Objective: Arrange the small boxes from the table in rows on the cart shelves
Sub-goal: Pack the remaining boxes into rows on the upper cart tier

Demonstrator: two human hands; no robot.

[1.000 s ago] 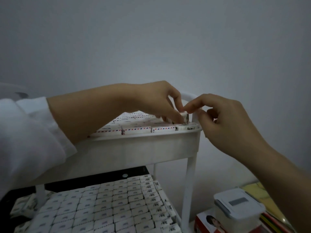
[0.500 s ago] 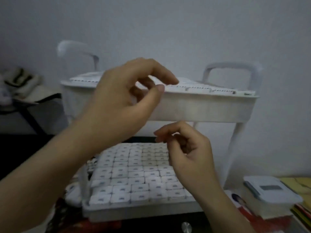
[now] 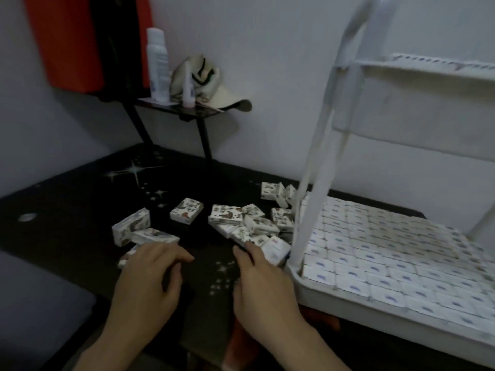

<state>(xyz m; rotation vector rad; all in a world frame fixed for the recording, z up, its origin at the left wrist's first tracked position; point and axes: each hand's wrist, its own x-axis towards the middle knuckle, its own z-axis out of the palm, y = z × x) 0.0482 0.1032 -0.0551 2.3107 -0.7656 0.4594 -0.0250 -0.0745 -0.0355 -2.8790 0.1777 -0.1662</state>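
Note:
Several small white printed boxes lie loose on the black table (image 3: 67, 210): a heap (image 3: 246, 223) beside the cart, a single box (image 3: 186, 211) in the middle, and a few at the left (image 3: 131, 226). My left hand (image 3: 150, 274) hovers over the table with fingers extended near the left boxes and holds nothing. My right hand (image 3: 263, 282) reaches flat toward the heap, its fingertips at the nearest boxes. The white cart (image 3: 316, 183) stands at the right. Its lower shelf (image 3: 401, 253) is packed with rows of boxes, and its upper shelf (image 3: 442, 65) carries boxes too.
A small black stand (image 3: 187, 111) at the back of the table holds a white spray bottle (image 3: 158, 65), a small tube and a cream cap (image 3: 214, 87). A red and black object (image 3: 80, 41) hangs on the wall at the upper left.
Both hands have left the cart's top shelf and dropped to the table. The view has swung left and down from the cart to the loose boxes.

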